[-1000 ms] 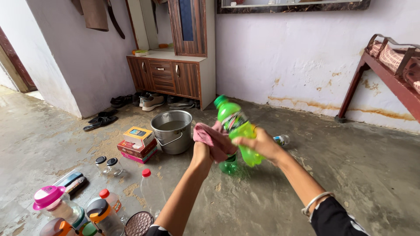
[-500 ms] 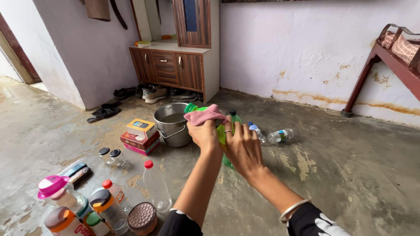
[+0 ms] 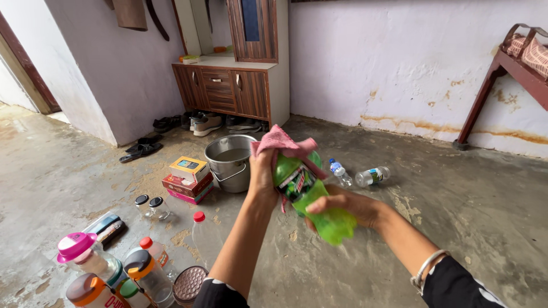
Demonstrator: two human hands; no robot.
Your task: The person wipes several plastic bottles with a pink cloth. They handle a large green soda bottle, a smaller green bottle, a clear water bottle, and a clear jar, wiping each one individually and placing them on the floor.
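The right hand (image 3: 348, 204) closes its fingers around the lower body of a green plastic bottle (image 3: 311, 197), held tilted above the floor (image 3: 456, 194). The left hand (image 3: 264, 171) grips a pink cloth (image 3: 283, 141) draped over the bottle's top, near a metal bucket (image 3: 228, 162).

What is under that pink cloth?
The pink cloth covers the top of a green bottle, pressed on by the left hand. The right hand grips the bottle's lower part. Its cap is hidden by the cloth.
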